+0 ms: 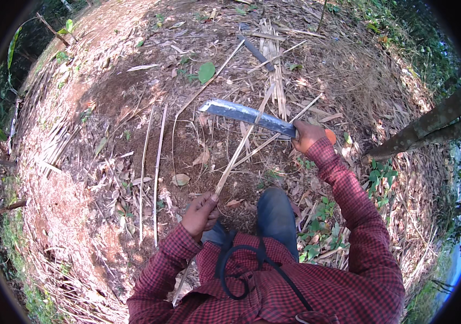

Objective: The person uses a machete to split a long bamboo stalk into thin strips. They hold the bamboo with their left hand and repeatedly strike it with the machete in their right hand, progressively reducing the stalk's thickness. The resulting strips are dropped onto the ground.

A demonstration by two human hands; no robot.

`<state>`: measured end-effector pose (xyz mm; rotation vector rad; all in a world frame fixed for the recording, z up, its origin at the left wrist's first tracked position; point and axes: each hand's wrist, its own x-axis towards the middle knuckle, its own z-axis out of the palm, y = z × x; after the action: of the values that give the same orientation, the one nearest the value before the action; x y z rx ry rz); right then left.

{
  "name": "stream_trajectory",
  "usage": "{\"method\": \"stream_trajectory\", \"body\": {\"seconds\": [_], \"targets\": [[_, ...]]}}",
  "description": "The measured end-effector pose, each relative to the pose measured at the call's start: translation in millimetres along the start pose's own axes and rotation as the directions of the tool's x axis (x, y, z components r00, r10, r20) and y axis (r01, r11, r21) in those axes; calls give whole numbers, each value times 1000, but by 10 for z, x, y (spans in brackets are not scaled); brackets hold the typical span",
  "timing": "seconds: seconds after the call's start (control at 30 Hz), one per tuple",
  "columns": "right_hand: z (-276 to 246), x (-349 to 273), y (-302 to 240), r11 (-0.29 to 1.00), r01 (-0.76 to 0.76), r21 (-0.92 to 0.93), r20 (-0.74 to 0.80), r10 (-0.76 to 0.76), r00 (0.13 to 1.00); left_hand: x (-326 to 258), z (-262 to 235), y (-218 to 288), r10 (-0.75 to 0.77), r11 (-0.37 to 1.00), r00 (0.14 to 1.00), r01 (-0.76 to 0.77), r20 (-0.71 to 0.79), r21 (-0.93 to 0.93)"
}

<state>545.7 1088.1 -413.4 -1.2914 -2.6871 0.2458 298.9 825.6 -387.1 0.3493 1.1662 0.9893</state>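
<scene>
A long, pale split strip, bamboo by its look [234,157], is pinched in the closed fingers of my left hand [199,215]. It slants up and away from me, and its lower end runs back past my left forearm. My right hand [310,136] is closed around the handle of a machete, whose orange butt [330,136] shows beyond the fist. The wide grey blade [241,113] points left and crosses the strip at about its upper third. Whether the edge is cutting into the strip or only lying against it, I cannot tell.
Beyond the blade lies a bundle of split strips [277,81] with a dark, flat bar-like piece [255,53] across it. Two thin strips [157,173] rest on the leaf litter at left. A tree trunk [424,129] stands at right. More strips [55,146] are heaped far left.
</scene>
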Motion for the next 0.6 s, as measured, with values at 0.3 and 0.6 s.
{"method": "stream_trajectory", "body": {"seconds": [0.3, 0.6], "targets": [[-12, 266, 219, 926, -361, -113, 203, 377, 904, -326, -228, -45, -33, 996, 999, 36, -43, 77], [-236, -82, -111, 896, -442, 47, 203, 425, 882, -226, -530, -185, 266, 880, 917, -106, -296, 463]]}}
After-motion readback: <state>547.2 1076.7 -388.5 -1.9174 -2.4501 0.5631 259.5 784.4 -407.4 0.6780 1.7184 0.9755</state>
